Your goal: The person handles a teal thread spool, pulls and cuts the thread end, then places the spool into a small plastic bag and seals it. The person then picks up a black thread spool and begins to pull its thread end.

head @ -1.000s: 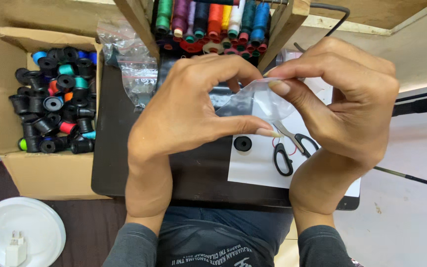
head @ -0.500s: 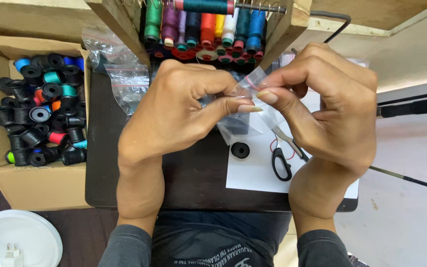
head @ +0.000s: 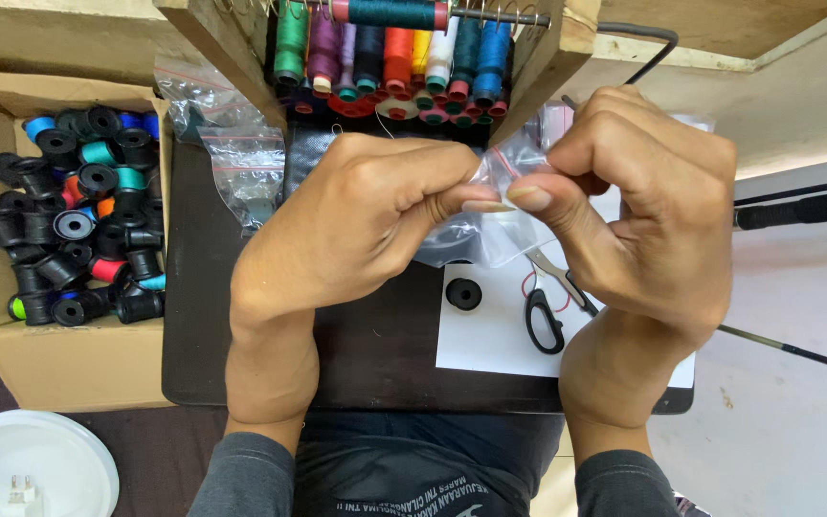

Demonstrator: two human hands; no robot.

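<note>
Both hands meet over a dark board [head: 375,354] and pinch the same small clear plastic bag [head: 490,235]. My left hand [head: 356,230] grips its left side between thumb and fingers. My right hand [head: 638,220] pinches the bag's top edge from the right. The bag hangs between the two hands; something dark shows inside it, too hidden to name. Below the bag a black spool [head: 463,293] lies on a white sheet of paper [head: 490,345], beside black-handled scissors [head: 547,311].
A wooden rack [head: 212,53] with several coloured thread spools [head: 385,48] stands at the back. A cardboard box [head: 59,354] of mostly black spools sits at the left. More clear bags [head: 246,168] lie by the rack. A white round lid [head: 26,464] is at bottom left.
Both hands have stayed together on the bag and shifted slightly in the view; the fingertips have closed tighter along its top edge. The camera has tilted a little.
</note>
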